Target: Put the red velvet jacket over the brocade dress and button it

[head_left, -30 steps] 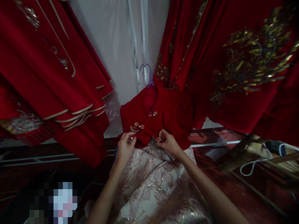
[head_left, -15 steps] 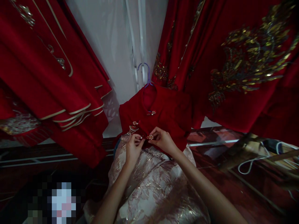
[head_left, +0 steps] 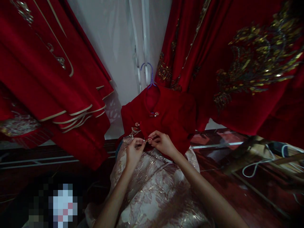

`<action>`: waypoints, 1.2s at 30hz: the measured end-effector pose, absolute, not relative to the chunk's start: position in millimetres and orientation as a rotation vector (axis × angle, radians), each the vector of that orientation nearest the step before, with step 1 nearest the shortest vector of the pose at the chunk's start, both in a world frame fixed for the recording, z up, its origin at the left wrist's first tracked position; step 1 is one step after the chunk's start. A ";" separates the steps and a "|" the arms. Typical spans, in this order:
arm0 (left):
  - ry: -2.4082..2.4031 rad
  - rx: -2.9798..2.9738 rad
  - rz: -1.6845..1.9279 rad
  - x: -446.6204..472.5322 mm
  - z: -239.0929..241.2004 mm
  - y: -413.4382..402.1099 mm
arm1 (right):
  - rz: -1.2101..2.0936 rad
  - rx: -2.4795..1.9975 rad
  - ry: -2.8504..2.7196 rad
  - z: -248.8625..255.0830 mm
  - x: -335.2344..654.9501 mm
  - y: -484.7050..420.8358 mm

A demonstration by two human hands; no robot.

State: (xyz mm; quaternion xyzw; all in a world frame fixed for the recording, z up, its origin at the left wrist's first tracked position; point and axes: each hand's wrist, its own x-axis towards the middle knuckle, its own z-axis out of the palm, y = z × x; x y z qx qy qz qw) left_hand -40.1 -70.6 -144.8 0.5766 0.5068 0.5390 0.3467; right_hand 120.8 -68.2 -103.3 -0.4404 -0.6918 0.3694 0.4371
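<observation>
A red top [head_left: 175, 107] on a purple hanger [head_left: 151, 74] drapes in front of me, its lower part over pale brocade fabric with a leaf pattern [head_left: 152, 186]. My left hand [head_left: 135, 150] pinches the bead-like side of a fastener at the top's front. From the other side, my right hand [head_left: 162, 143] pinches the beaded loop piece [head_left: 149, 139]. Both pieces meet between my fingertips; whether they are hooked together I cannot tell. Another beaded fastener [head_left: 155, 114] sits at the collar, and a beaded ornament [head_left: 135, 129] lies on the top's left side.
Red garments with pale piping [head_left: 71, 95] hang at the left. A red garment with gold sequin embroidery [head_left: 258, 60] hangs at the right. Behind is a pale wall [head_left: 106, 38]. Wooden pieces with a white cord [head_left: 251, 171] stand at the lower right.
My right hand has moved slightly left, bringing the loop piece up to the bead held in my left hand. The left hand stays nearly in place.
</observation>
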 end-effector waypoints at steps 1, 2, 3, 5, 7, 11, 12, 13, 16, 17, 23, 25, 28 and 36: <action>1.266 1.439 1.388 -39.5 -143.5 -70.7 | 0.882 -1.106 -1.712 -102.2 120.9 -68.6; 1.213 1.377 1.375 -38.8 -142.3 -70.8 | 0.846 -1.118 -1.716 -101.1 120.6 -68.9; 1.167 1.319 1.361 -38.2 -141.3 -70.8 | 0.815 -1.132 -1.735 -100.0 120.2 -69.1; 1.114 1.249 1.336 -37.2 -140.4 -70.3 | 0.763 -1.161 -1.795 -98.1 118.7 -69.4; 1.100 1.250 1.313 -36.8 -141.3 -69.4 | 0.701 -1.194 -1.832 -97.1 117.1 -69.5; 1.119 1.373 1.294 -37.6 -144.2 -67.4 | 0.623 -1.235 -1.824 -97.7 115.2 -69.8; 1.126 1.413 1.286 -38.1 -144.1 -66.9 | 0.609 -1.247 -1.833 -98.2 115.1 -70.2; 1.124 1.450 1.264 -38.6 -143.6 -66.4 | 0.586 -1.261 -1.853 -98.6 115.2 -70.7; 1.122 1.539 1.177 -39.5 -140.3 -64.9 | 0.487 -1.299 -1.915 -99.8 115.9 -72.3; 1.135 1.564 1.166 -39.5 -139.3 -64.3 | 0.470 -1.303 -1.925 -100.3 116.3 -72.7; 1.183 1.641 1.189 -38.2 -139.3 -61.3 | 0.614 -1.236 -1.857 -103.5 121.2 -71.2; 1.195 1.673 1.189 -38.4 -137.9 -62.0 | 0.656 -1.197 -1.832 -104.2 122.8 -69.9; 1.186 1.783 1.167 -39.5 -131.1 -64.1 | 0.697 -1.177 -1.803 -105.6 123.6 -67.7; 1.207 1.993 1.083 -46.1 -122.6 -67.4 | 0.578 -1.226 -1.738 -99.7 131.4 -70.9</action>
